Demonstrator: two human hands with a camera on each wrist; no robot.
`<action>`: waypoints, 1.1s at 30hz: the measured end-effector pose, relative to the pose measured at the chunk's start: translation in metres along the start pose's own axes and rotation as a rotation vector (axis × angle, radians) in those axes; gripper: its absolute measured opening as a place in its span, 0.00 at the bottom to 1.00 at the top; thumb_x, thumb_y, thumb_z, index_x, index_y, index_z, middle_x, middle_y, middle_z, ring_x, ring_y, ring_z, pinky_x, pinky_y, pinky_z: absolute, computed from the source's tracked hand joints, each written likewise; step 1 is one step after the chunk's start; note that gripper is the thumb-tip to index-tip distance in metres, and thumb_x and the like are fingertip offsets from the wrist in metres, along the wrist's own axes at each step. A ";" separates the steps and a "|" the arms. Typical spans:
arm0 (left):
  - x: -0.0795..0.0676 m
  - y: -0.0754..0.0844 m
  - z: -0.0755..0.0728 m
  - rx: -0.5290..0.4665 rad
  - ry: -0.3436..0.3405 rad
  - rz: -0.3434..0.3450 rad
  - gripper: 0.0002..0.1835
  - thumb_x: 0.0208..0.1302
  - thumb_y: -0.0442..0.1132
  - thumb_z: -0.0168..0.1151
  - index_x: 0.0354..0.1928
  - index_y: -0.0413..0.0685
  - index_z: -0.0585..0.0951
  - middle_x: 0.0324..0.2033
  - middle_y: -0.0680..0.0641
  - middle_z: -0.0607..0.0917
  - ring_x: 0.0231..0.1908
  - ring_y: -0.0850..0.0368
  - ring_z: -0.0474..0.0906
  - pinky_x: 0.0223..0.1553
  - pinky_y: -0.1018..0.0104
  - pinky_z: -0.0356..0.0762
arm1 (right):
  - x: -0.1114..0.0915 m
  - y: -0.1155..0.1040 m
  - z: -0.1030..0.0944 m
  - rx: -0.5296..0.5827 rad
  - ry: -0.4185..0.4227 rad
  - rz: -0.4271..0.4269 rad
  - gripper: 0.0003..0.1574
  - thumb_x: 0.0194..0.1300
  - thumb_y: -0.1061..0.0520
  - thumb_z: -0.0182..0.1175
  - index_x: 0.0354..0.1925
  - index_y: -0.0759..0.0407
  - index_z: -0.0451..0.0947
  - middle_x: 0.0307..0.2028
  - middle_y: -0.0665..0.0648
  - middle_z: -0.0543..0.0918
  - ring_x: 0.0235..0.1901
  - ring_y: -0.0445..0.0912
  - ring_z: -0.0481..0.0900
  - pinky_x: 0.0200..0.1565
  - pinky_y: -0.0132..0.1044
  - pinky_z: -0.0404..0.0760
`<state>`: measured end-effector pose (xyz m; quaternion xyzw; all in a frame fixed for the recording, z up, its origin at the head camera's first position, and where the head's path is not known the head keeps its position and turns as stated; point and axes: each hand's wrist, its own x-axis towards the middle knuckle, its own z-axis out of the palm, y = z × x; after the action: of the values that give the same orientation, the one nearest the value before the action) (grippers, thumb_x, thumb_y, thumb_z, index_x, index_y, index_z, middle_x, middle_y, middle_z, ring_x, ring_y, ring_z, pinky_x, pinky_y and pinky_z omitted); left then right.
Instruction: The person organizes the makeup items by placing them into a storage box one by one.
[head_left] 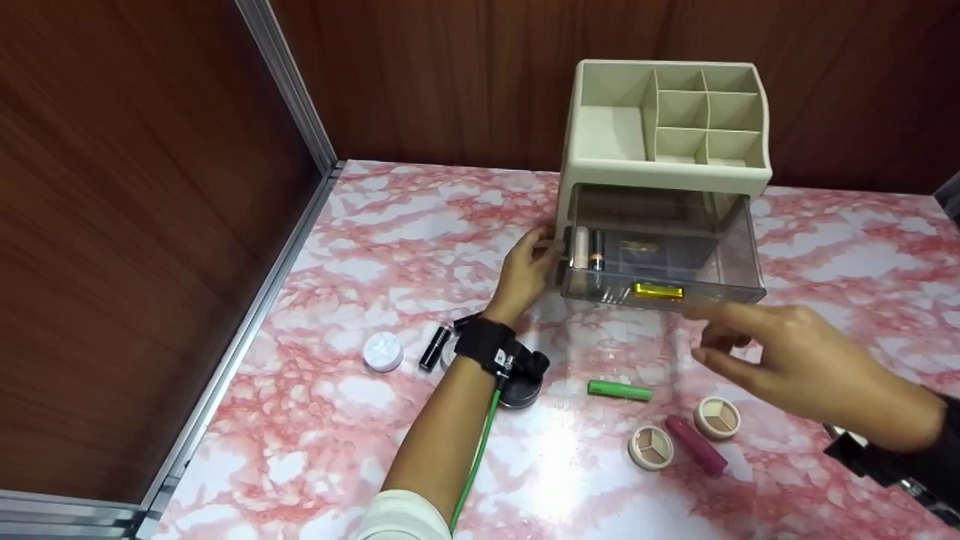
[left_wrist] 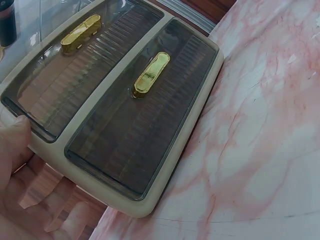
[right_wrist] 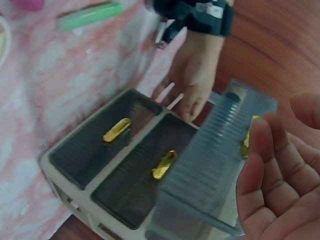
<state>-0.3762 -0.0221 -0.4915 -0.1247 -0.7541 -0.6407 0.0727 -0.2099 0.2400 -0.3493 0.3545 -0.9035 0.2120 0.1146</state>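
A cream cosmetics organizer stands against the back panel, with open compartments on top. Its clear top drawer is pulled out and has a gold handle. Inside lie a pale tube, a dark lipstick tube and a dark flat case. My left hand rests at the organizer's left side; in the left wrist view its thumb touches the front frame beside two closed drawers. Just in front of the pulled-out drawer, my right hand hovers empty, fingers loosely bent.
On the marbled table are a green tube, two three-shade round pots, a magenta tube, a white jar and a black tube. A round black case is partly hidden beneath my left wrist.
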 end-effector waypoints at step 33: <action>0.000 -0.001 0.000 0.017 -0.001 -0.004 0.15 0.71 0.40 0.59 0.55 0.41 0.78 0.44 0.46 0.83 0.45 0.59 0.80 0.48 0.71 0.75 | -0.058 0.026 0.086 0.021 -0.198 0.032 0.17 0.57 0.59 0.71 0.46 0.54 0.81 0.26 0.36 0.78 0.22 0.27 0.71 0.21 0.29 0.73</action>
<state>-0.3764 -0.0221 -0.4922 -0.1226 -0.7600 -0.6342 0.0722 -0.1907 0.2514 -0.4534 0.3603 -0.9137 0.1870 0.0175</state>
